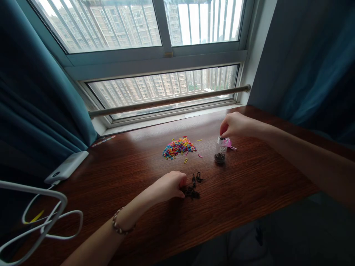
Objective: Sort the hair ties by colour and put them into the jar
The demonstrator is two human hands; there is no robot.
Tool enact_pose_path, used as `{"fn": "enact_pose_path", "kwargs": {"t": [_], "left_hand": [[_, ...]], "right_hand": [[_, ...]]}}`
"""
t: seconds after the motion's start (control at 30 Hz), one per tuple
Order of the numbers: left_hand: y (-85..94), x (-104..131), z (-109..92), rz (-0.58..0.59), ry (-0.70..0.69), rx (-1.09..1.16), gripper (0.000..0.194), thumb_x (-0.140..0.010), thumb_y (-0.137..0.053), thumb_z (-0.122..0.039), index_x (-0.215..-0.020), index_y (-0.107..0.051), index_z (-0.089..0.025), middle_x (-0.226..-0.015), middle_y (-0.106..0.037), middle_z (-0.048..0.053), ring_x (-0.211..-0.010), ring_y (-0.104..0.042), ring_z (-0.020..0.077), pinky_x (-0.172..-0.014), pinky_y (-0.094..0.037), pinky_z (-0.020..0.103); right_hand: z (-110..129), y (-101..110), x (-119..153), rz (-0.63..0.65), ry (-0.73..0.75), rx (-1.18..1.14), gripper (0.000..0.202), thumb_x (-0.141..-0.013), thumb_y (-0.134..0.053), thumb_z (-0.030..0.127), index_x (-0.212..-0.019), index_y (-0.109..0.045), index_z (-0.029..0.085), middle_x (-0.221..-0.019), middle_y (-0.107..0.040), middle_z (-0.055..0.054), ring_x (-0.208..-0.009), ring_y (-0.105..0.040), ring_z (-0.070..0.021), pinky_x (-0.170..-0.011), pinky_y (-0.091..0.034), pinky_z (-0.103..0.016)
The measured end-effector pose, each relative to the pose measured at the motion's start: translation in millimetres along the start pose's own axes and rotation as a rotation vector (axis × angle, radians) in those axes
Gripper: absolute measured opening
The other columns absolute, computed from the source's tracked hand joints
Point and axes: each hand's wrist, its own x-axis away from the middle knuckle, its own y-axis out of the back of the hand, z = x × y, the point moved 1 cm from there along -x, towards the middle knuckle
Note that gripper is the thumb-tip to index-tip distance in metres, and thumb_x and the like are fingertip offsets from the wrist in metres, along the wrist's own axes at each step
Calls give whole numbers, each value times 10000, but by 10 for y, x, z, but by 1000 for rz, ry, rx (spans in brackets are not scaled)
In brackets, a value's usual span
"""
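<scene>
Right hand (235,123) pinches black bands (222,139) at the clear jar's (221,149) mouth, upright on the worktop (249,184); left hand (169,186) meets the band pile (192,192), grip unclear; small, centred pinches should spill least

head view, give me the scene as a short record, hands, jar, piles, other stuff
left hand: at the dark pile, grip unclear
left wrist: braided-looking bracelet
right hand: fingers at the mouth of the clear jar, grip unclear
jar: upright, dark pieces at the bottom
colourful pile: small pieces, a few strays around it
beside jar: pink item, partly hidden
surface: brown wood-grain table
table's left: white device, plugged-in cable
</scene>
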Motion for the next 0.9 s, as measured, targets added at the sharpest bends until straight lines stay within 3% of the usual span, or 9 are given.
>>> {"fn": "enact_pose_path", "kwargs": {"t": [0.2,0.4,0.57,0.7,0.8,0.9], "left_hand": [[-112,-40,27,24,-37,24,34,-618,-584,-155,-650,-579,-146,-624,-563,-24,-572,-461,100,-496,-269,189],[-133,-44,18,40,-59,32,63,-650,-530,-149,-640,-591,-142,-593,-559,-20,-538,-446,86,-490,-275,182],[-127,-42,0,21,-65,31,90,-657,-517,-137,-637,-604,-138,-591,-570,-12,-539,-452,87,-499,-284,181],[-120,-55,-4,-26,-73,32,125,-677,-510,-143,-690,-634,-145,-627,-594,-2,-559,-472,93,-518,-303,183],[-123,-72,5,-66,-56,42,126,-686,-527,-162,-732,-644,-153,-651,-604,1,-571,-486,99,-523,-318,184],[-132,-98,16,-125,-72,66,117,-709,-533,-184,-739,-641,-155,-678,-609,7,-590,-500,103,-538,-339,185]], "right_hand": [[-6,42,8,68,-63,4,90,-553,-692,187,-638,-708,161,-557,-651,-16,-531,-601,-129,-446,-422,-201],[51,87,23,152,-127,-5,131,-596,-665,224,-695,-712,152,-630,-669,-40,-612,-616,-153,-519,-450,-225],[35,112,41,79,-89,-29,92,-601,-659,207,-657,-705,148,-590,-654,-36,-565,-601,-140,-487,-436,-227],[187,118,152,-67,-35,-100,73,-611,-638,154,-648,-701,155,-558,-635,-15,-531,-580,-116,-475,-417,-215],[415,-51,308,-78,32,-247,112,-634,-602,112,-666,-696,162,-519,-612,9,-467,-540,-86,-439,-386,-198],[609,-415,452,28,106,-361,150,-635,-572,62,-663,-687,155,-550,-621,12,-498,-543,-78,-466,-385,-183]]}}
